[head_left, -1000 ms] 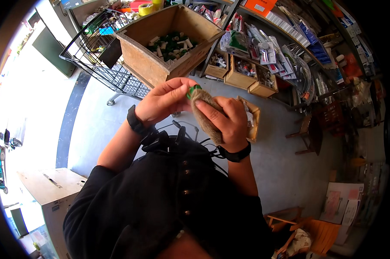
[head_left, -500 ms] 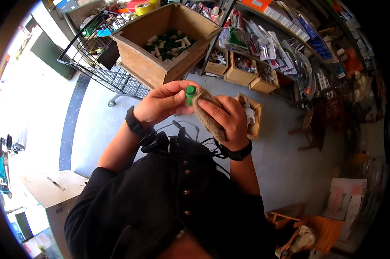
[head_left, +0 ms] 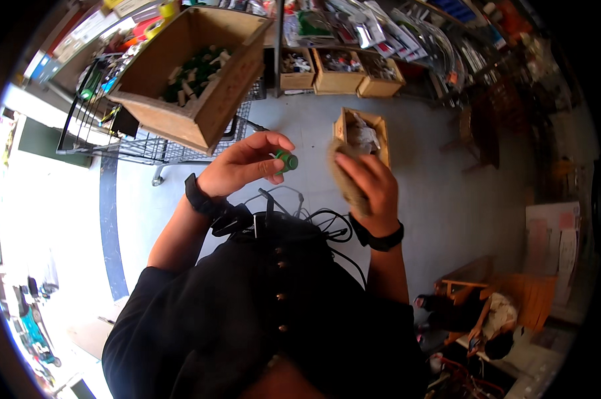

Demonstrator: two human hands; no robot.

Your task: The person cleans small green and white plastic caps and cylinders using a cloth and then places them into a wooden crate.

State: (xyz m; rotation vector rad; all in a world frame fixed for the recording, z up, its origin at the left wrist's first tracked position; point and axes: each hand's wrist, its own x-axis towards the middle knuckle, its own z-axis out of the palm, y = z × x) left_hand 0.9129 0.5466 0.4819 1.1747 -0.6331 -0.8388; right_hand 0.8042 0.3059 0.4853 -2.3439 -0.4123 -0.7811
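Between the thumb and fingers of my left hand (head_left: 244, 165) is a small green cylindrical plastic fitting (head_left: 287, 161), its round end facing right. My right hand (head_left: 375, 193) grips a folded brown cloth (head_left: 346, 178), slightly blurred. The cloth is apart from the green piece, with a stretch of floor showing between the two hands. Up and left of my left hand, a large wooden box (head_left: 157, 118) holds many green and off-white pieces (head_left: 197, 74).
The wooden box rests on a wire cart (head_left: 174, 151). A smaller wooden box (head_left: 383, 126) with white stuff inside stands on the floor beyond my right hand. Wooden bins (head_left: 334, 81) line the shelf at the back. At lower right, a person (head_left: 496, 319) sits near a wooden chair (head_left: 536, 302).
My right hand has drawn the cloth away to the right, off the green fitting. My left hand keeps the fitting, now turned more sideways. The view has swung toward the right.
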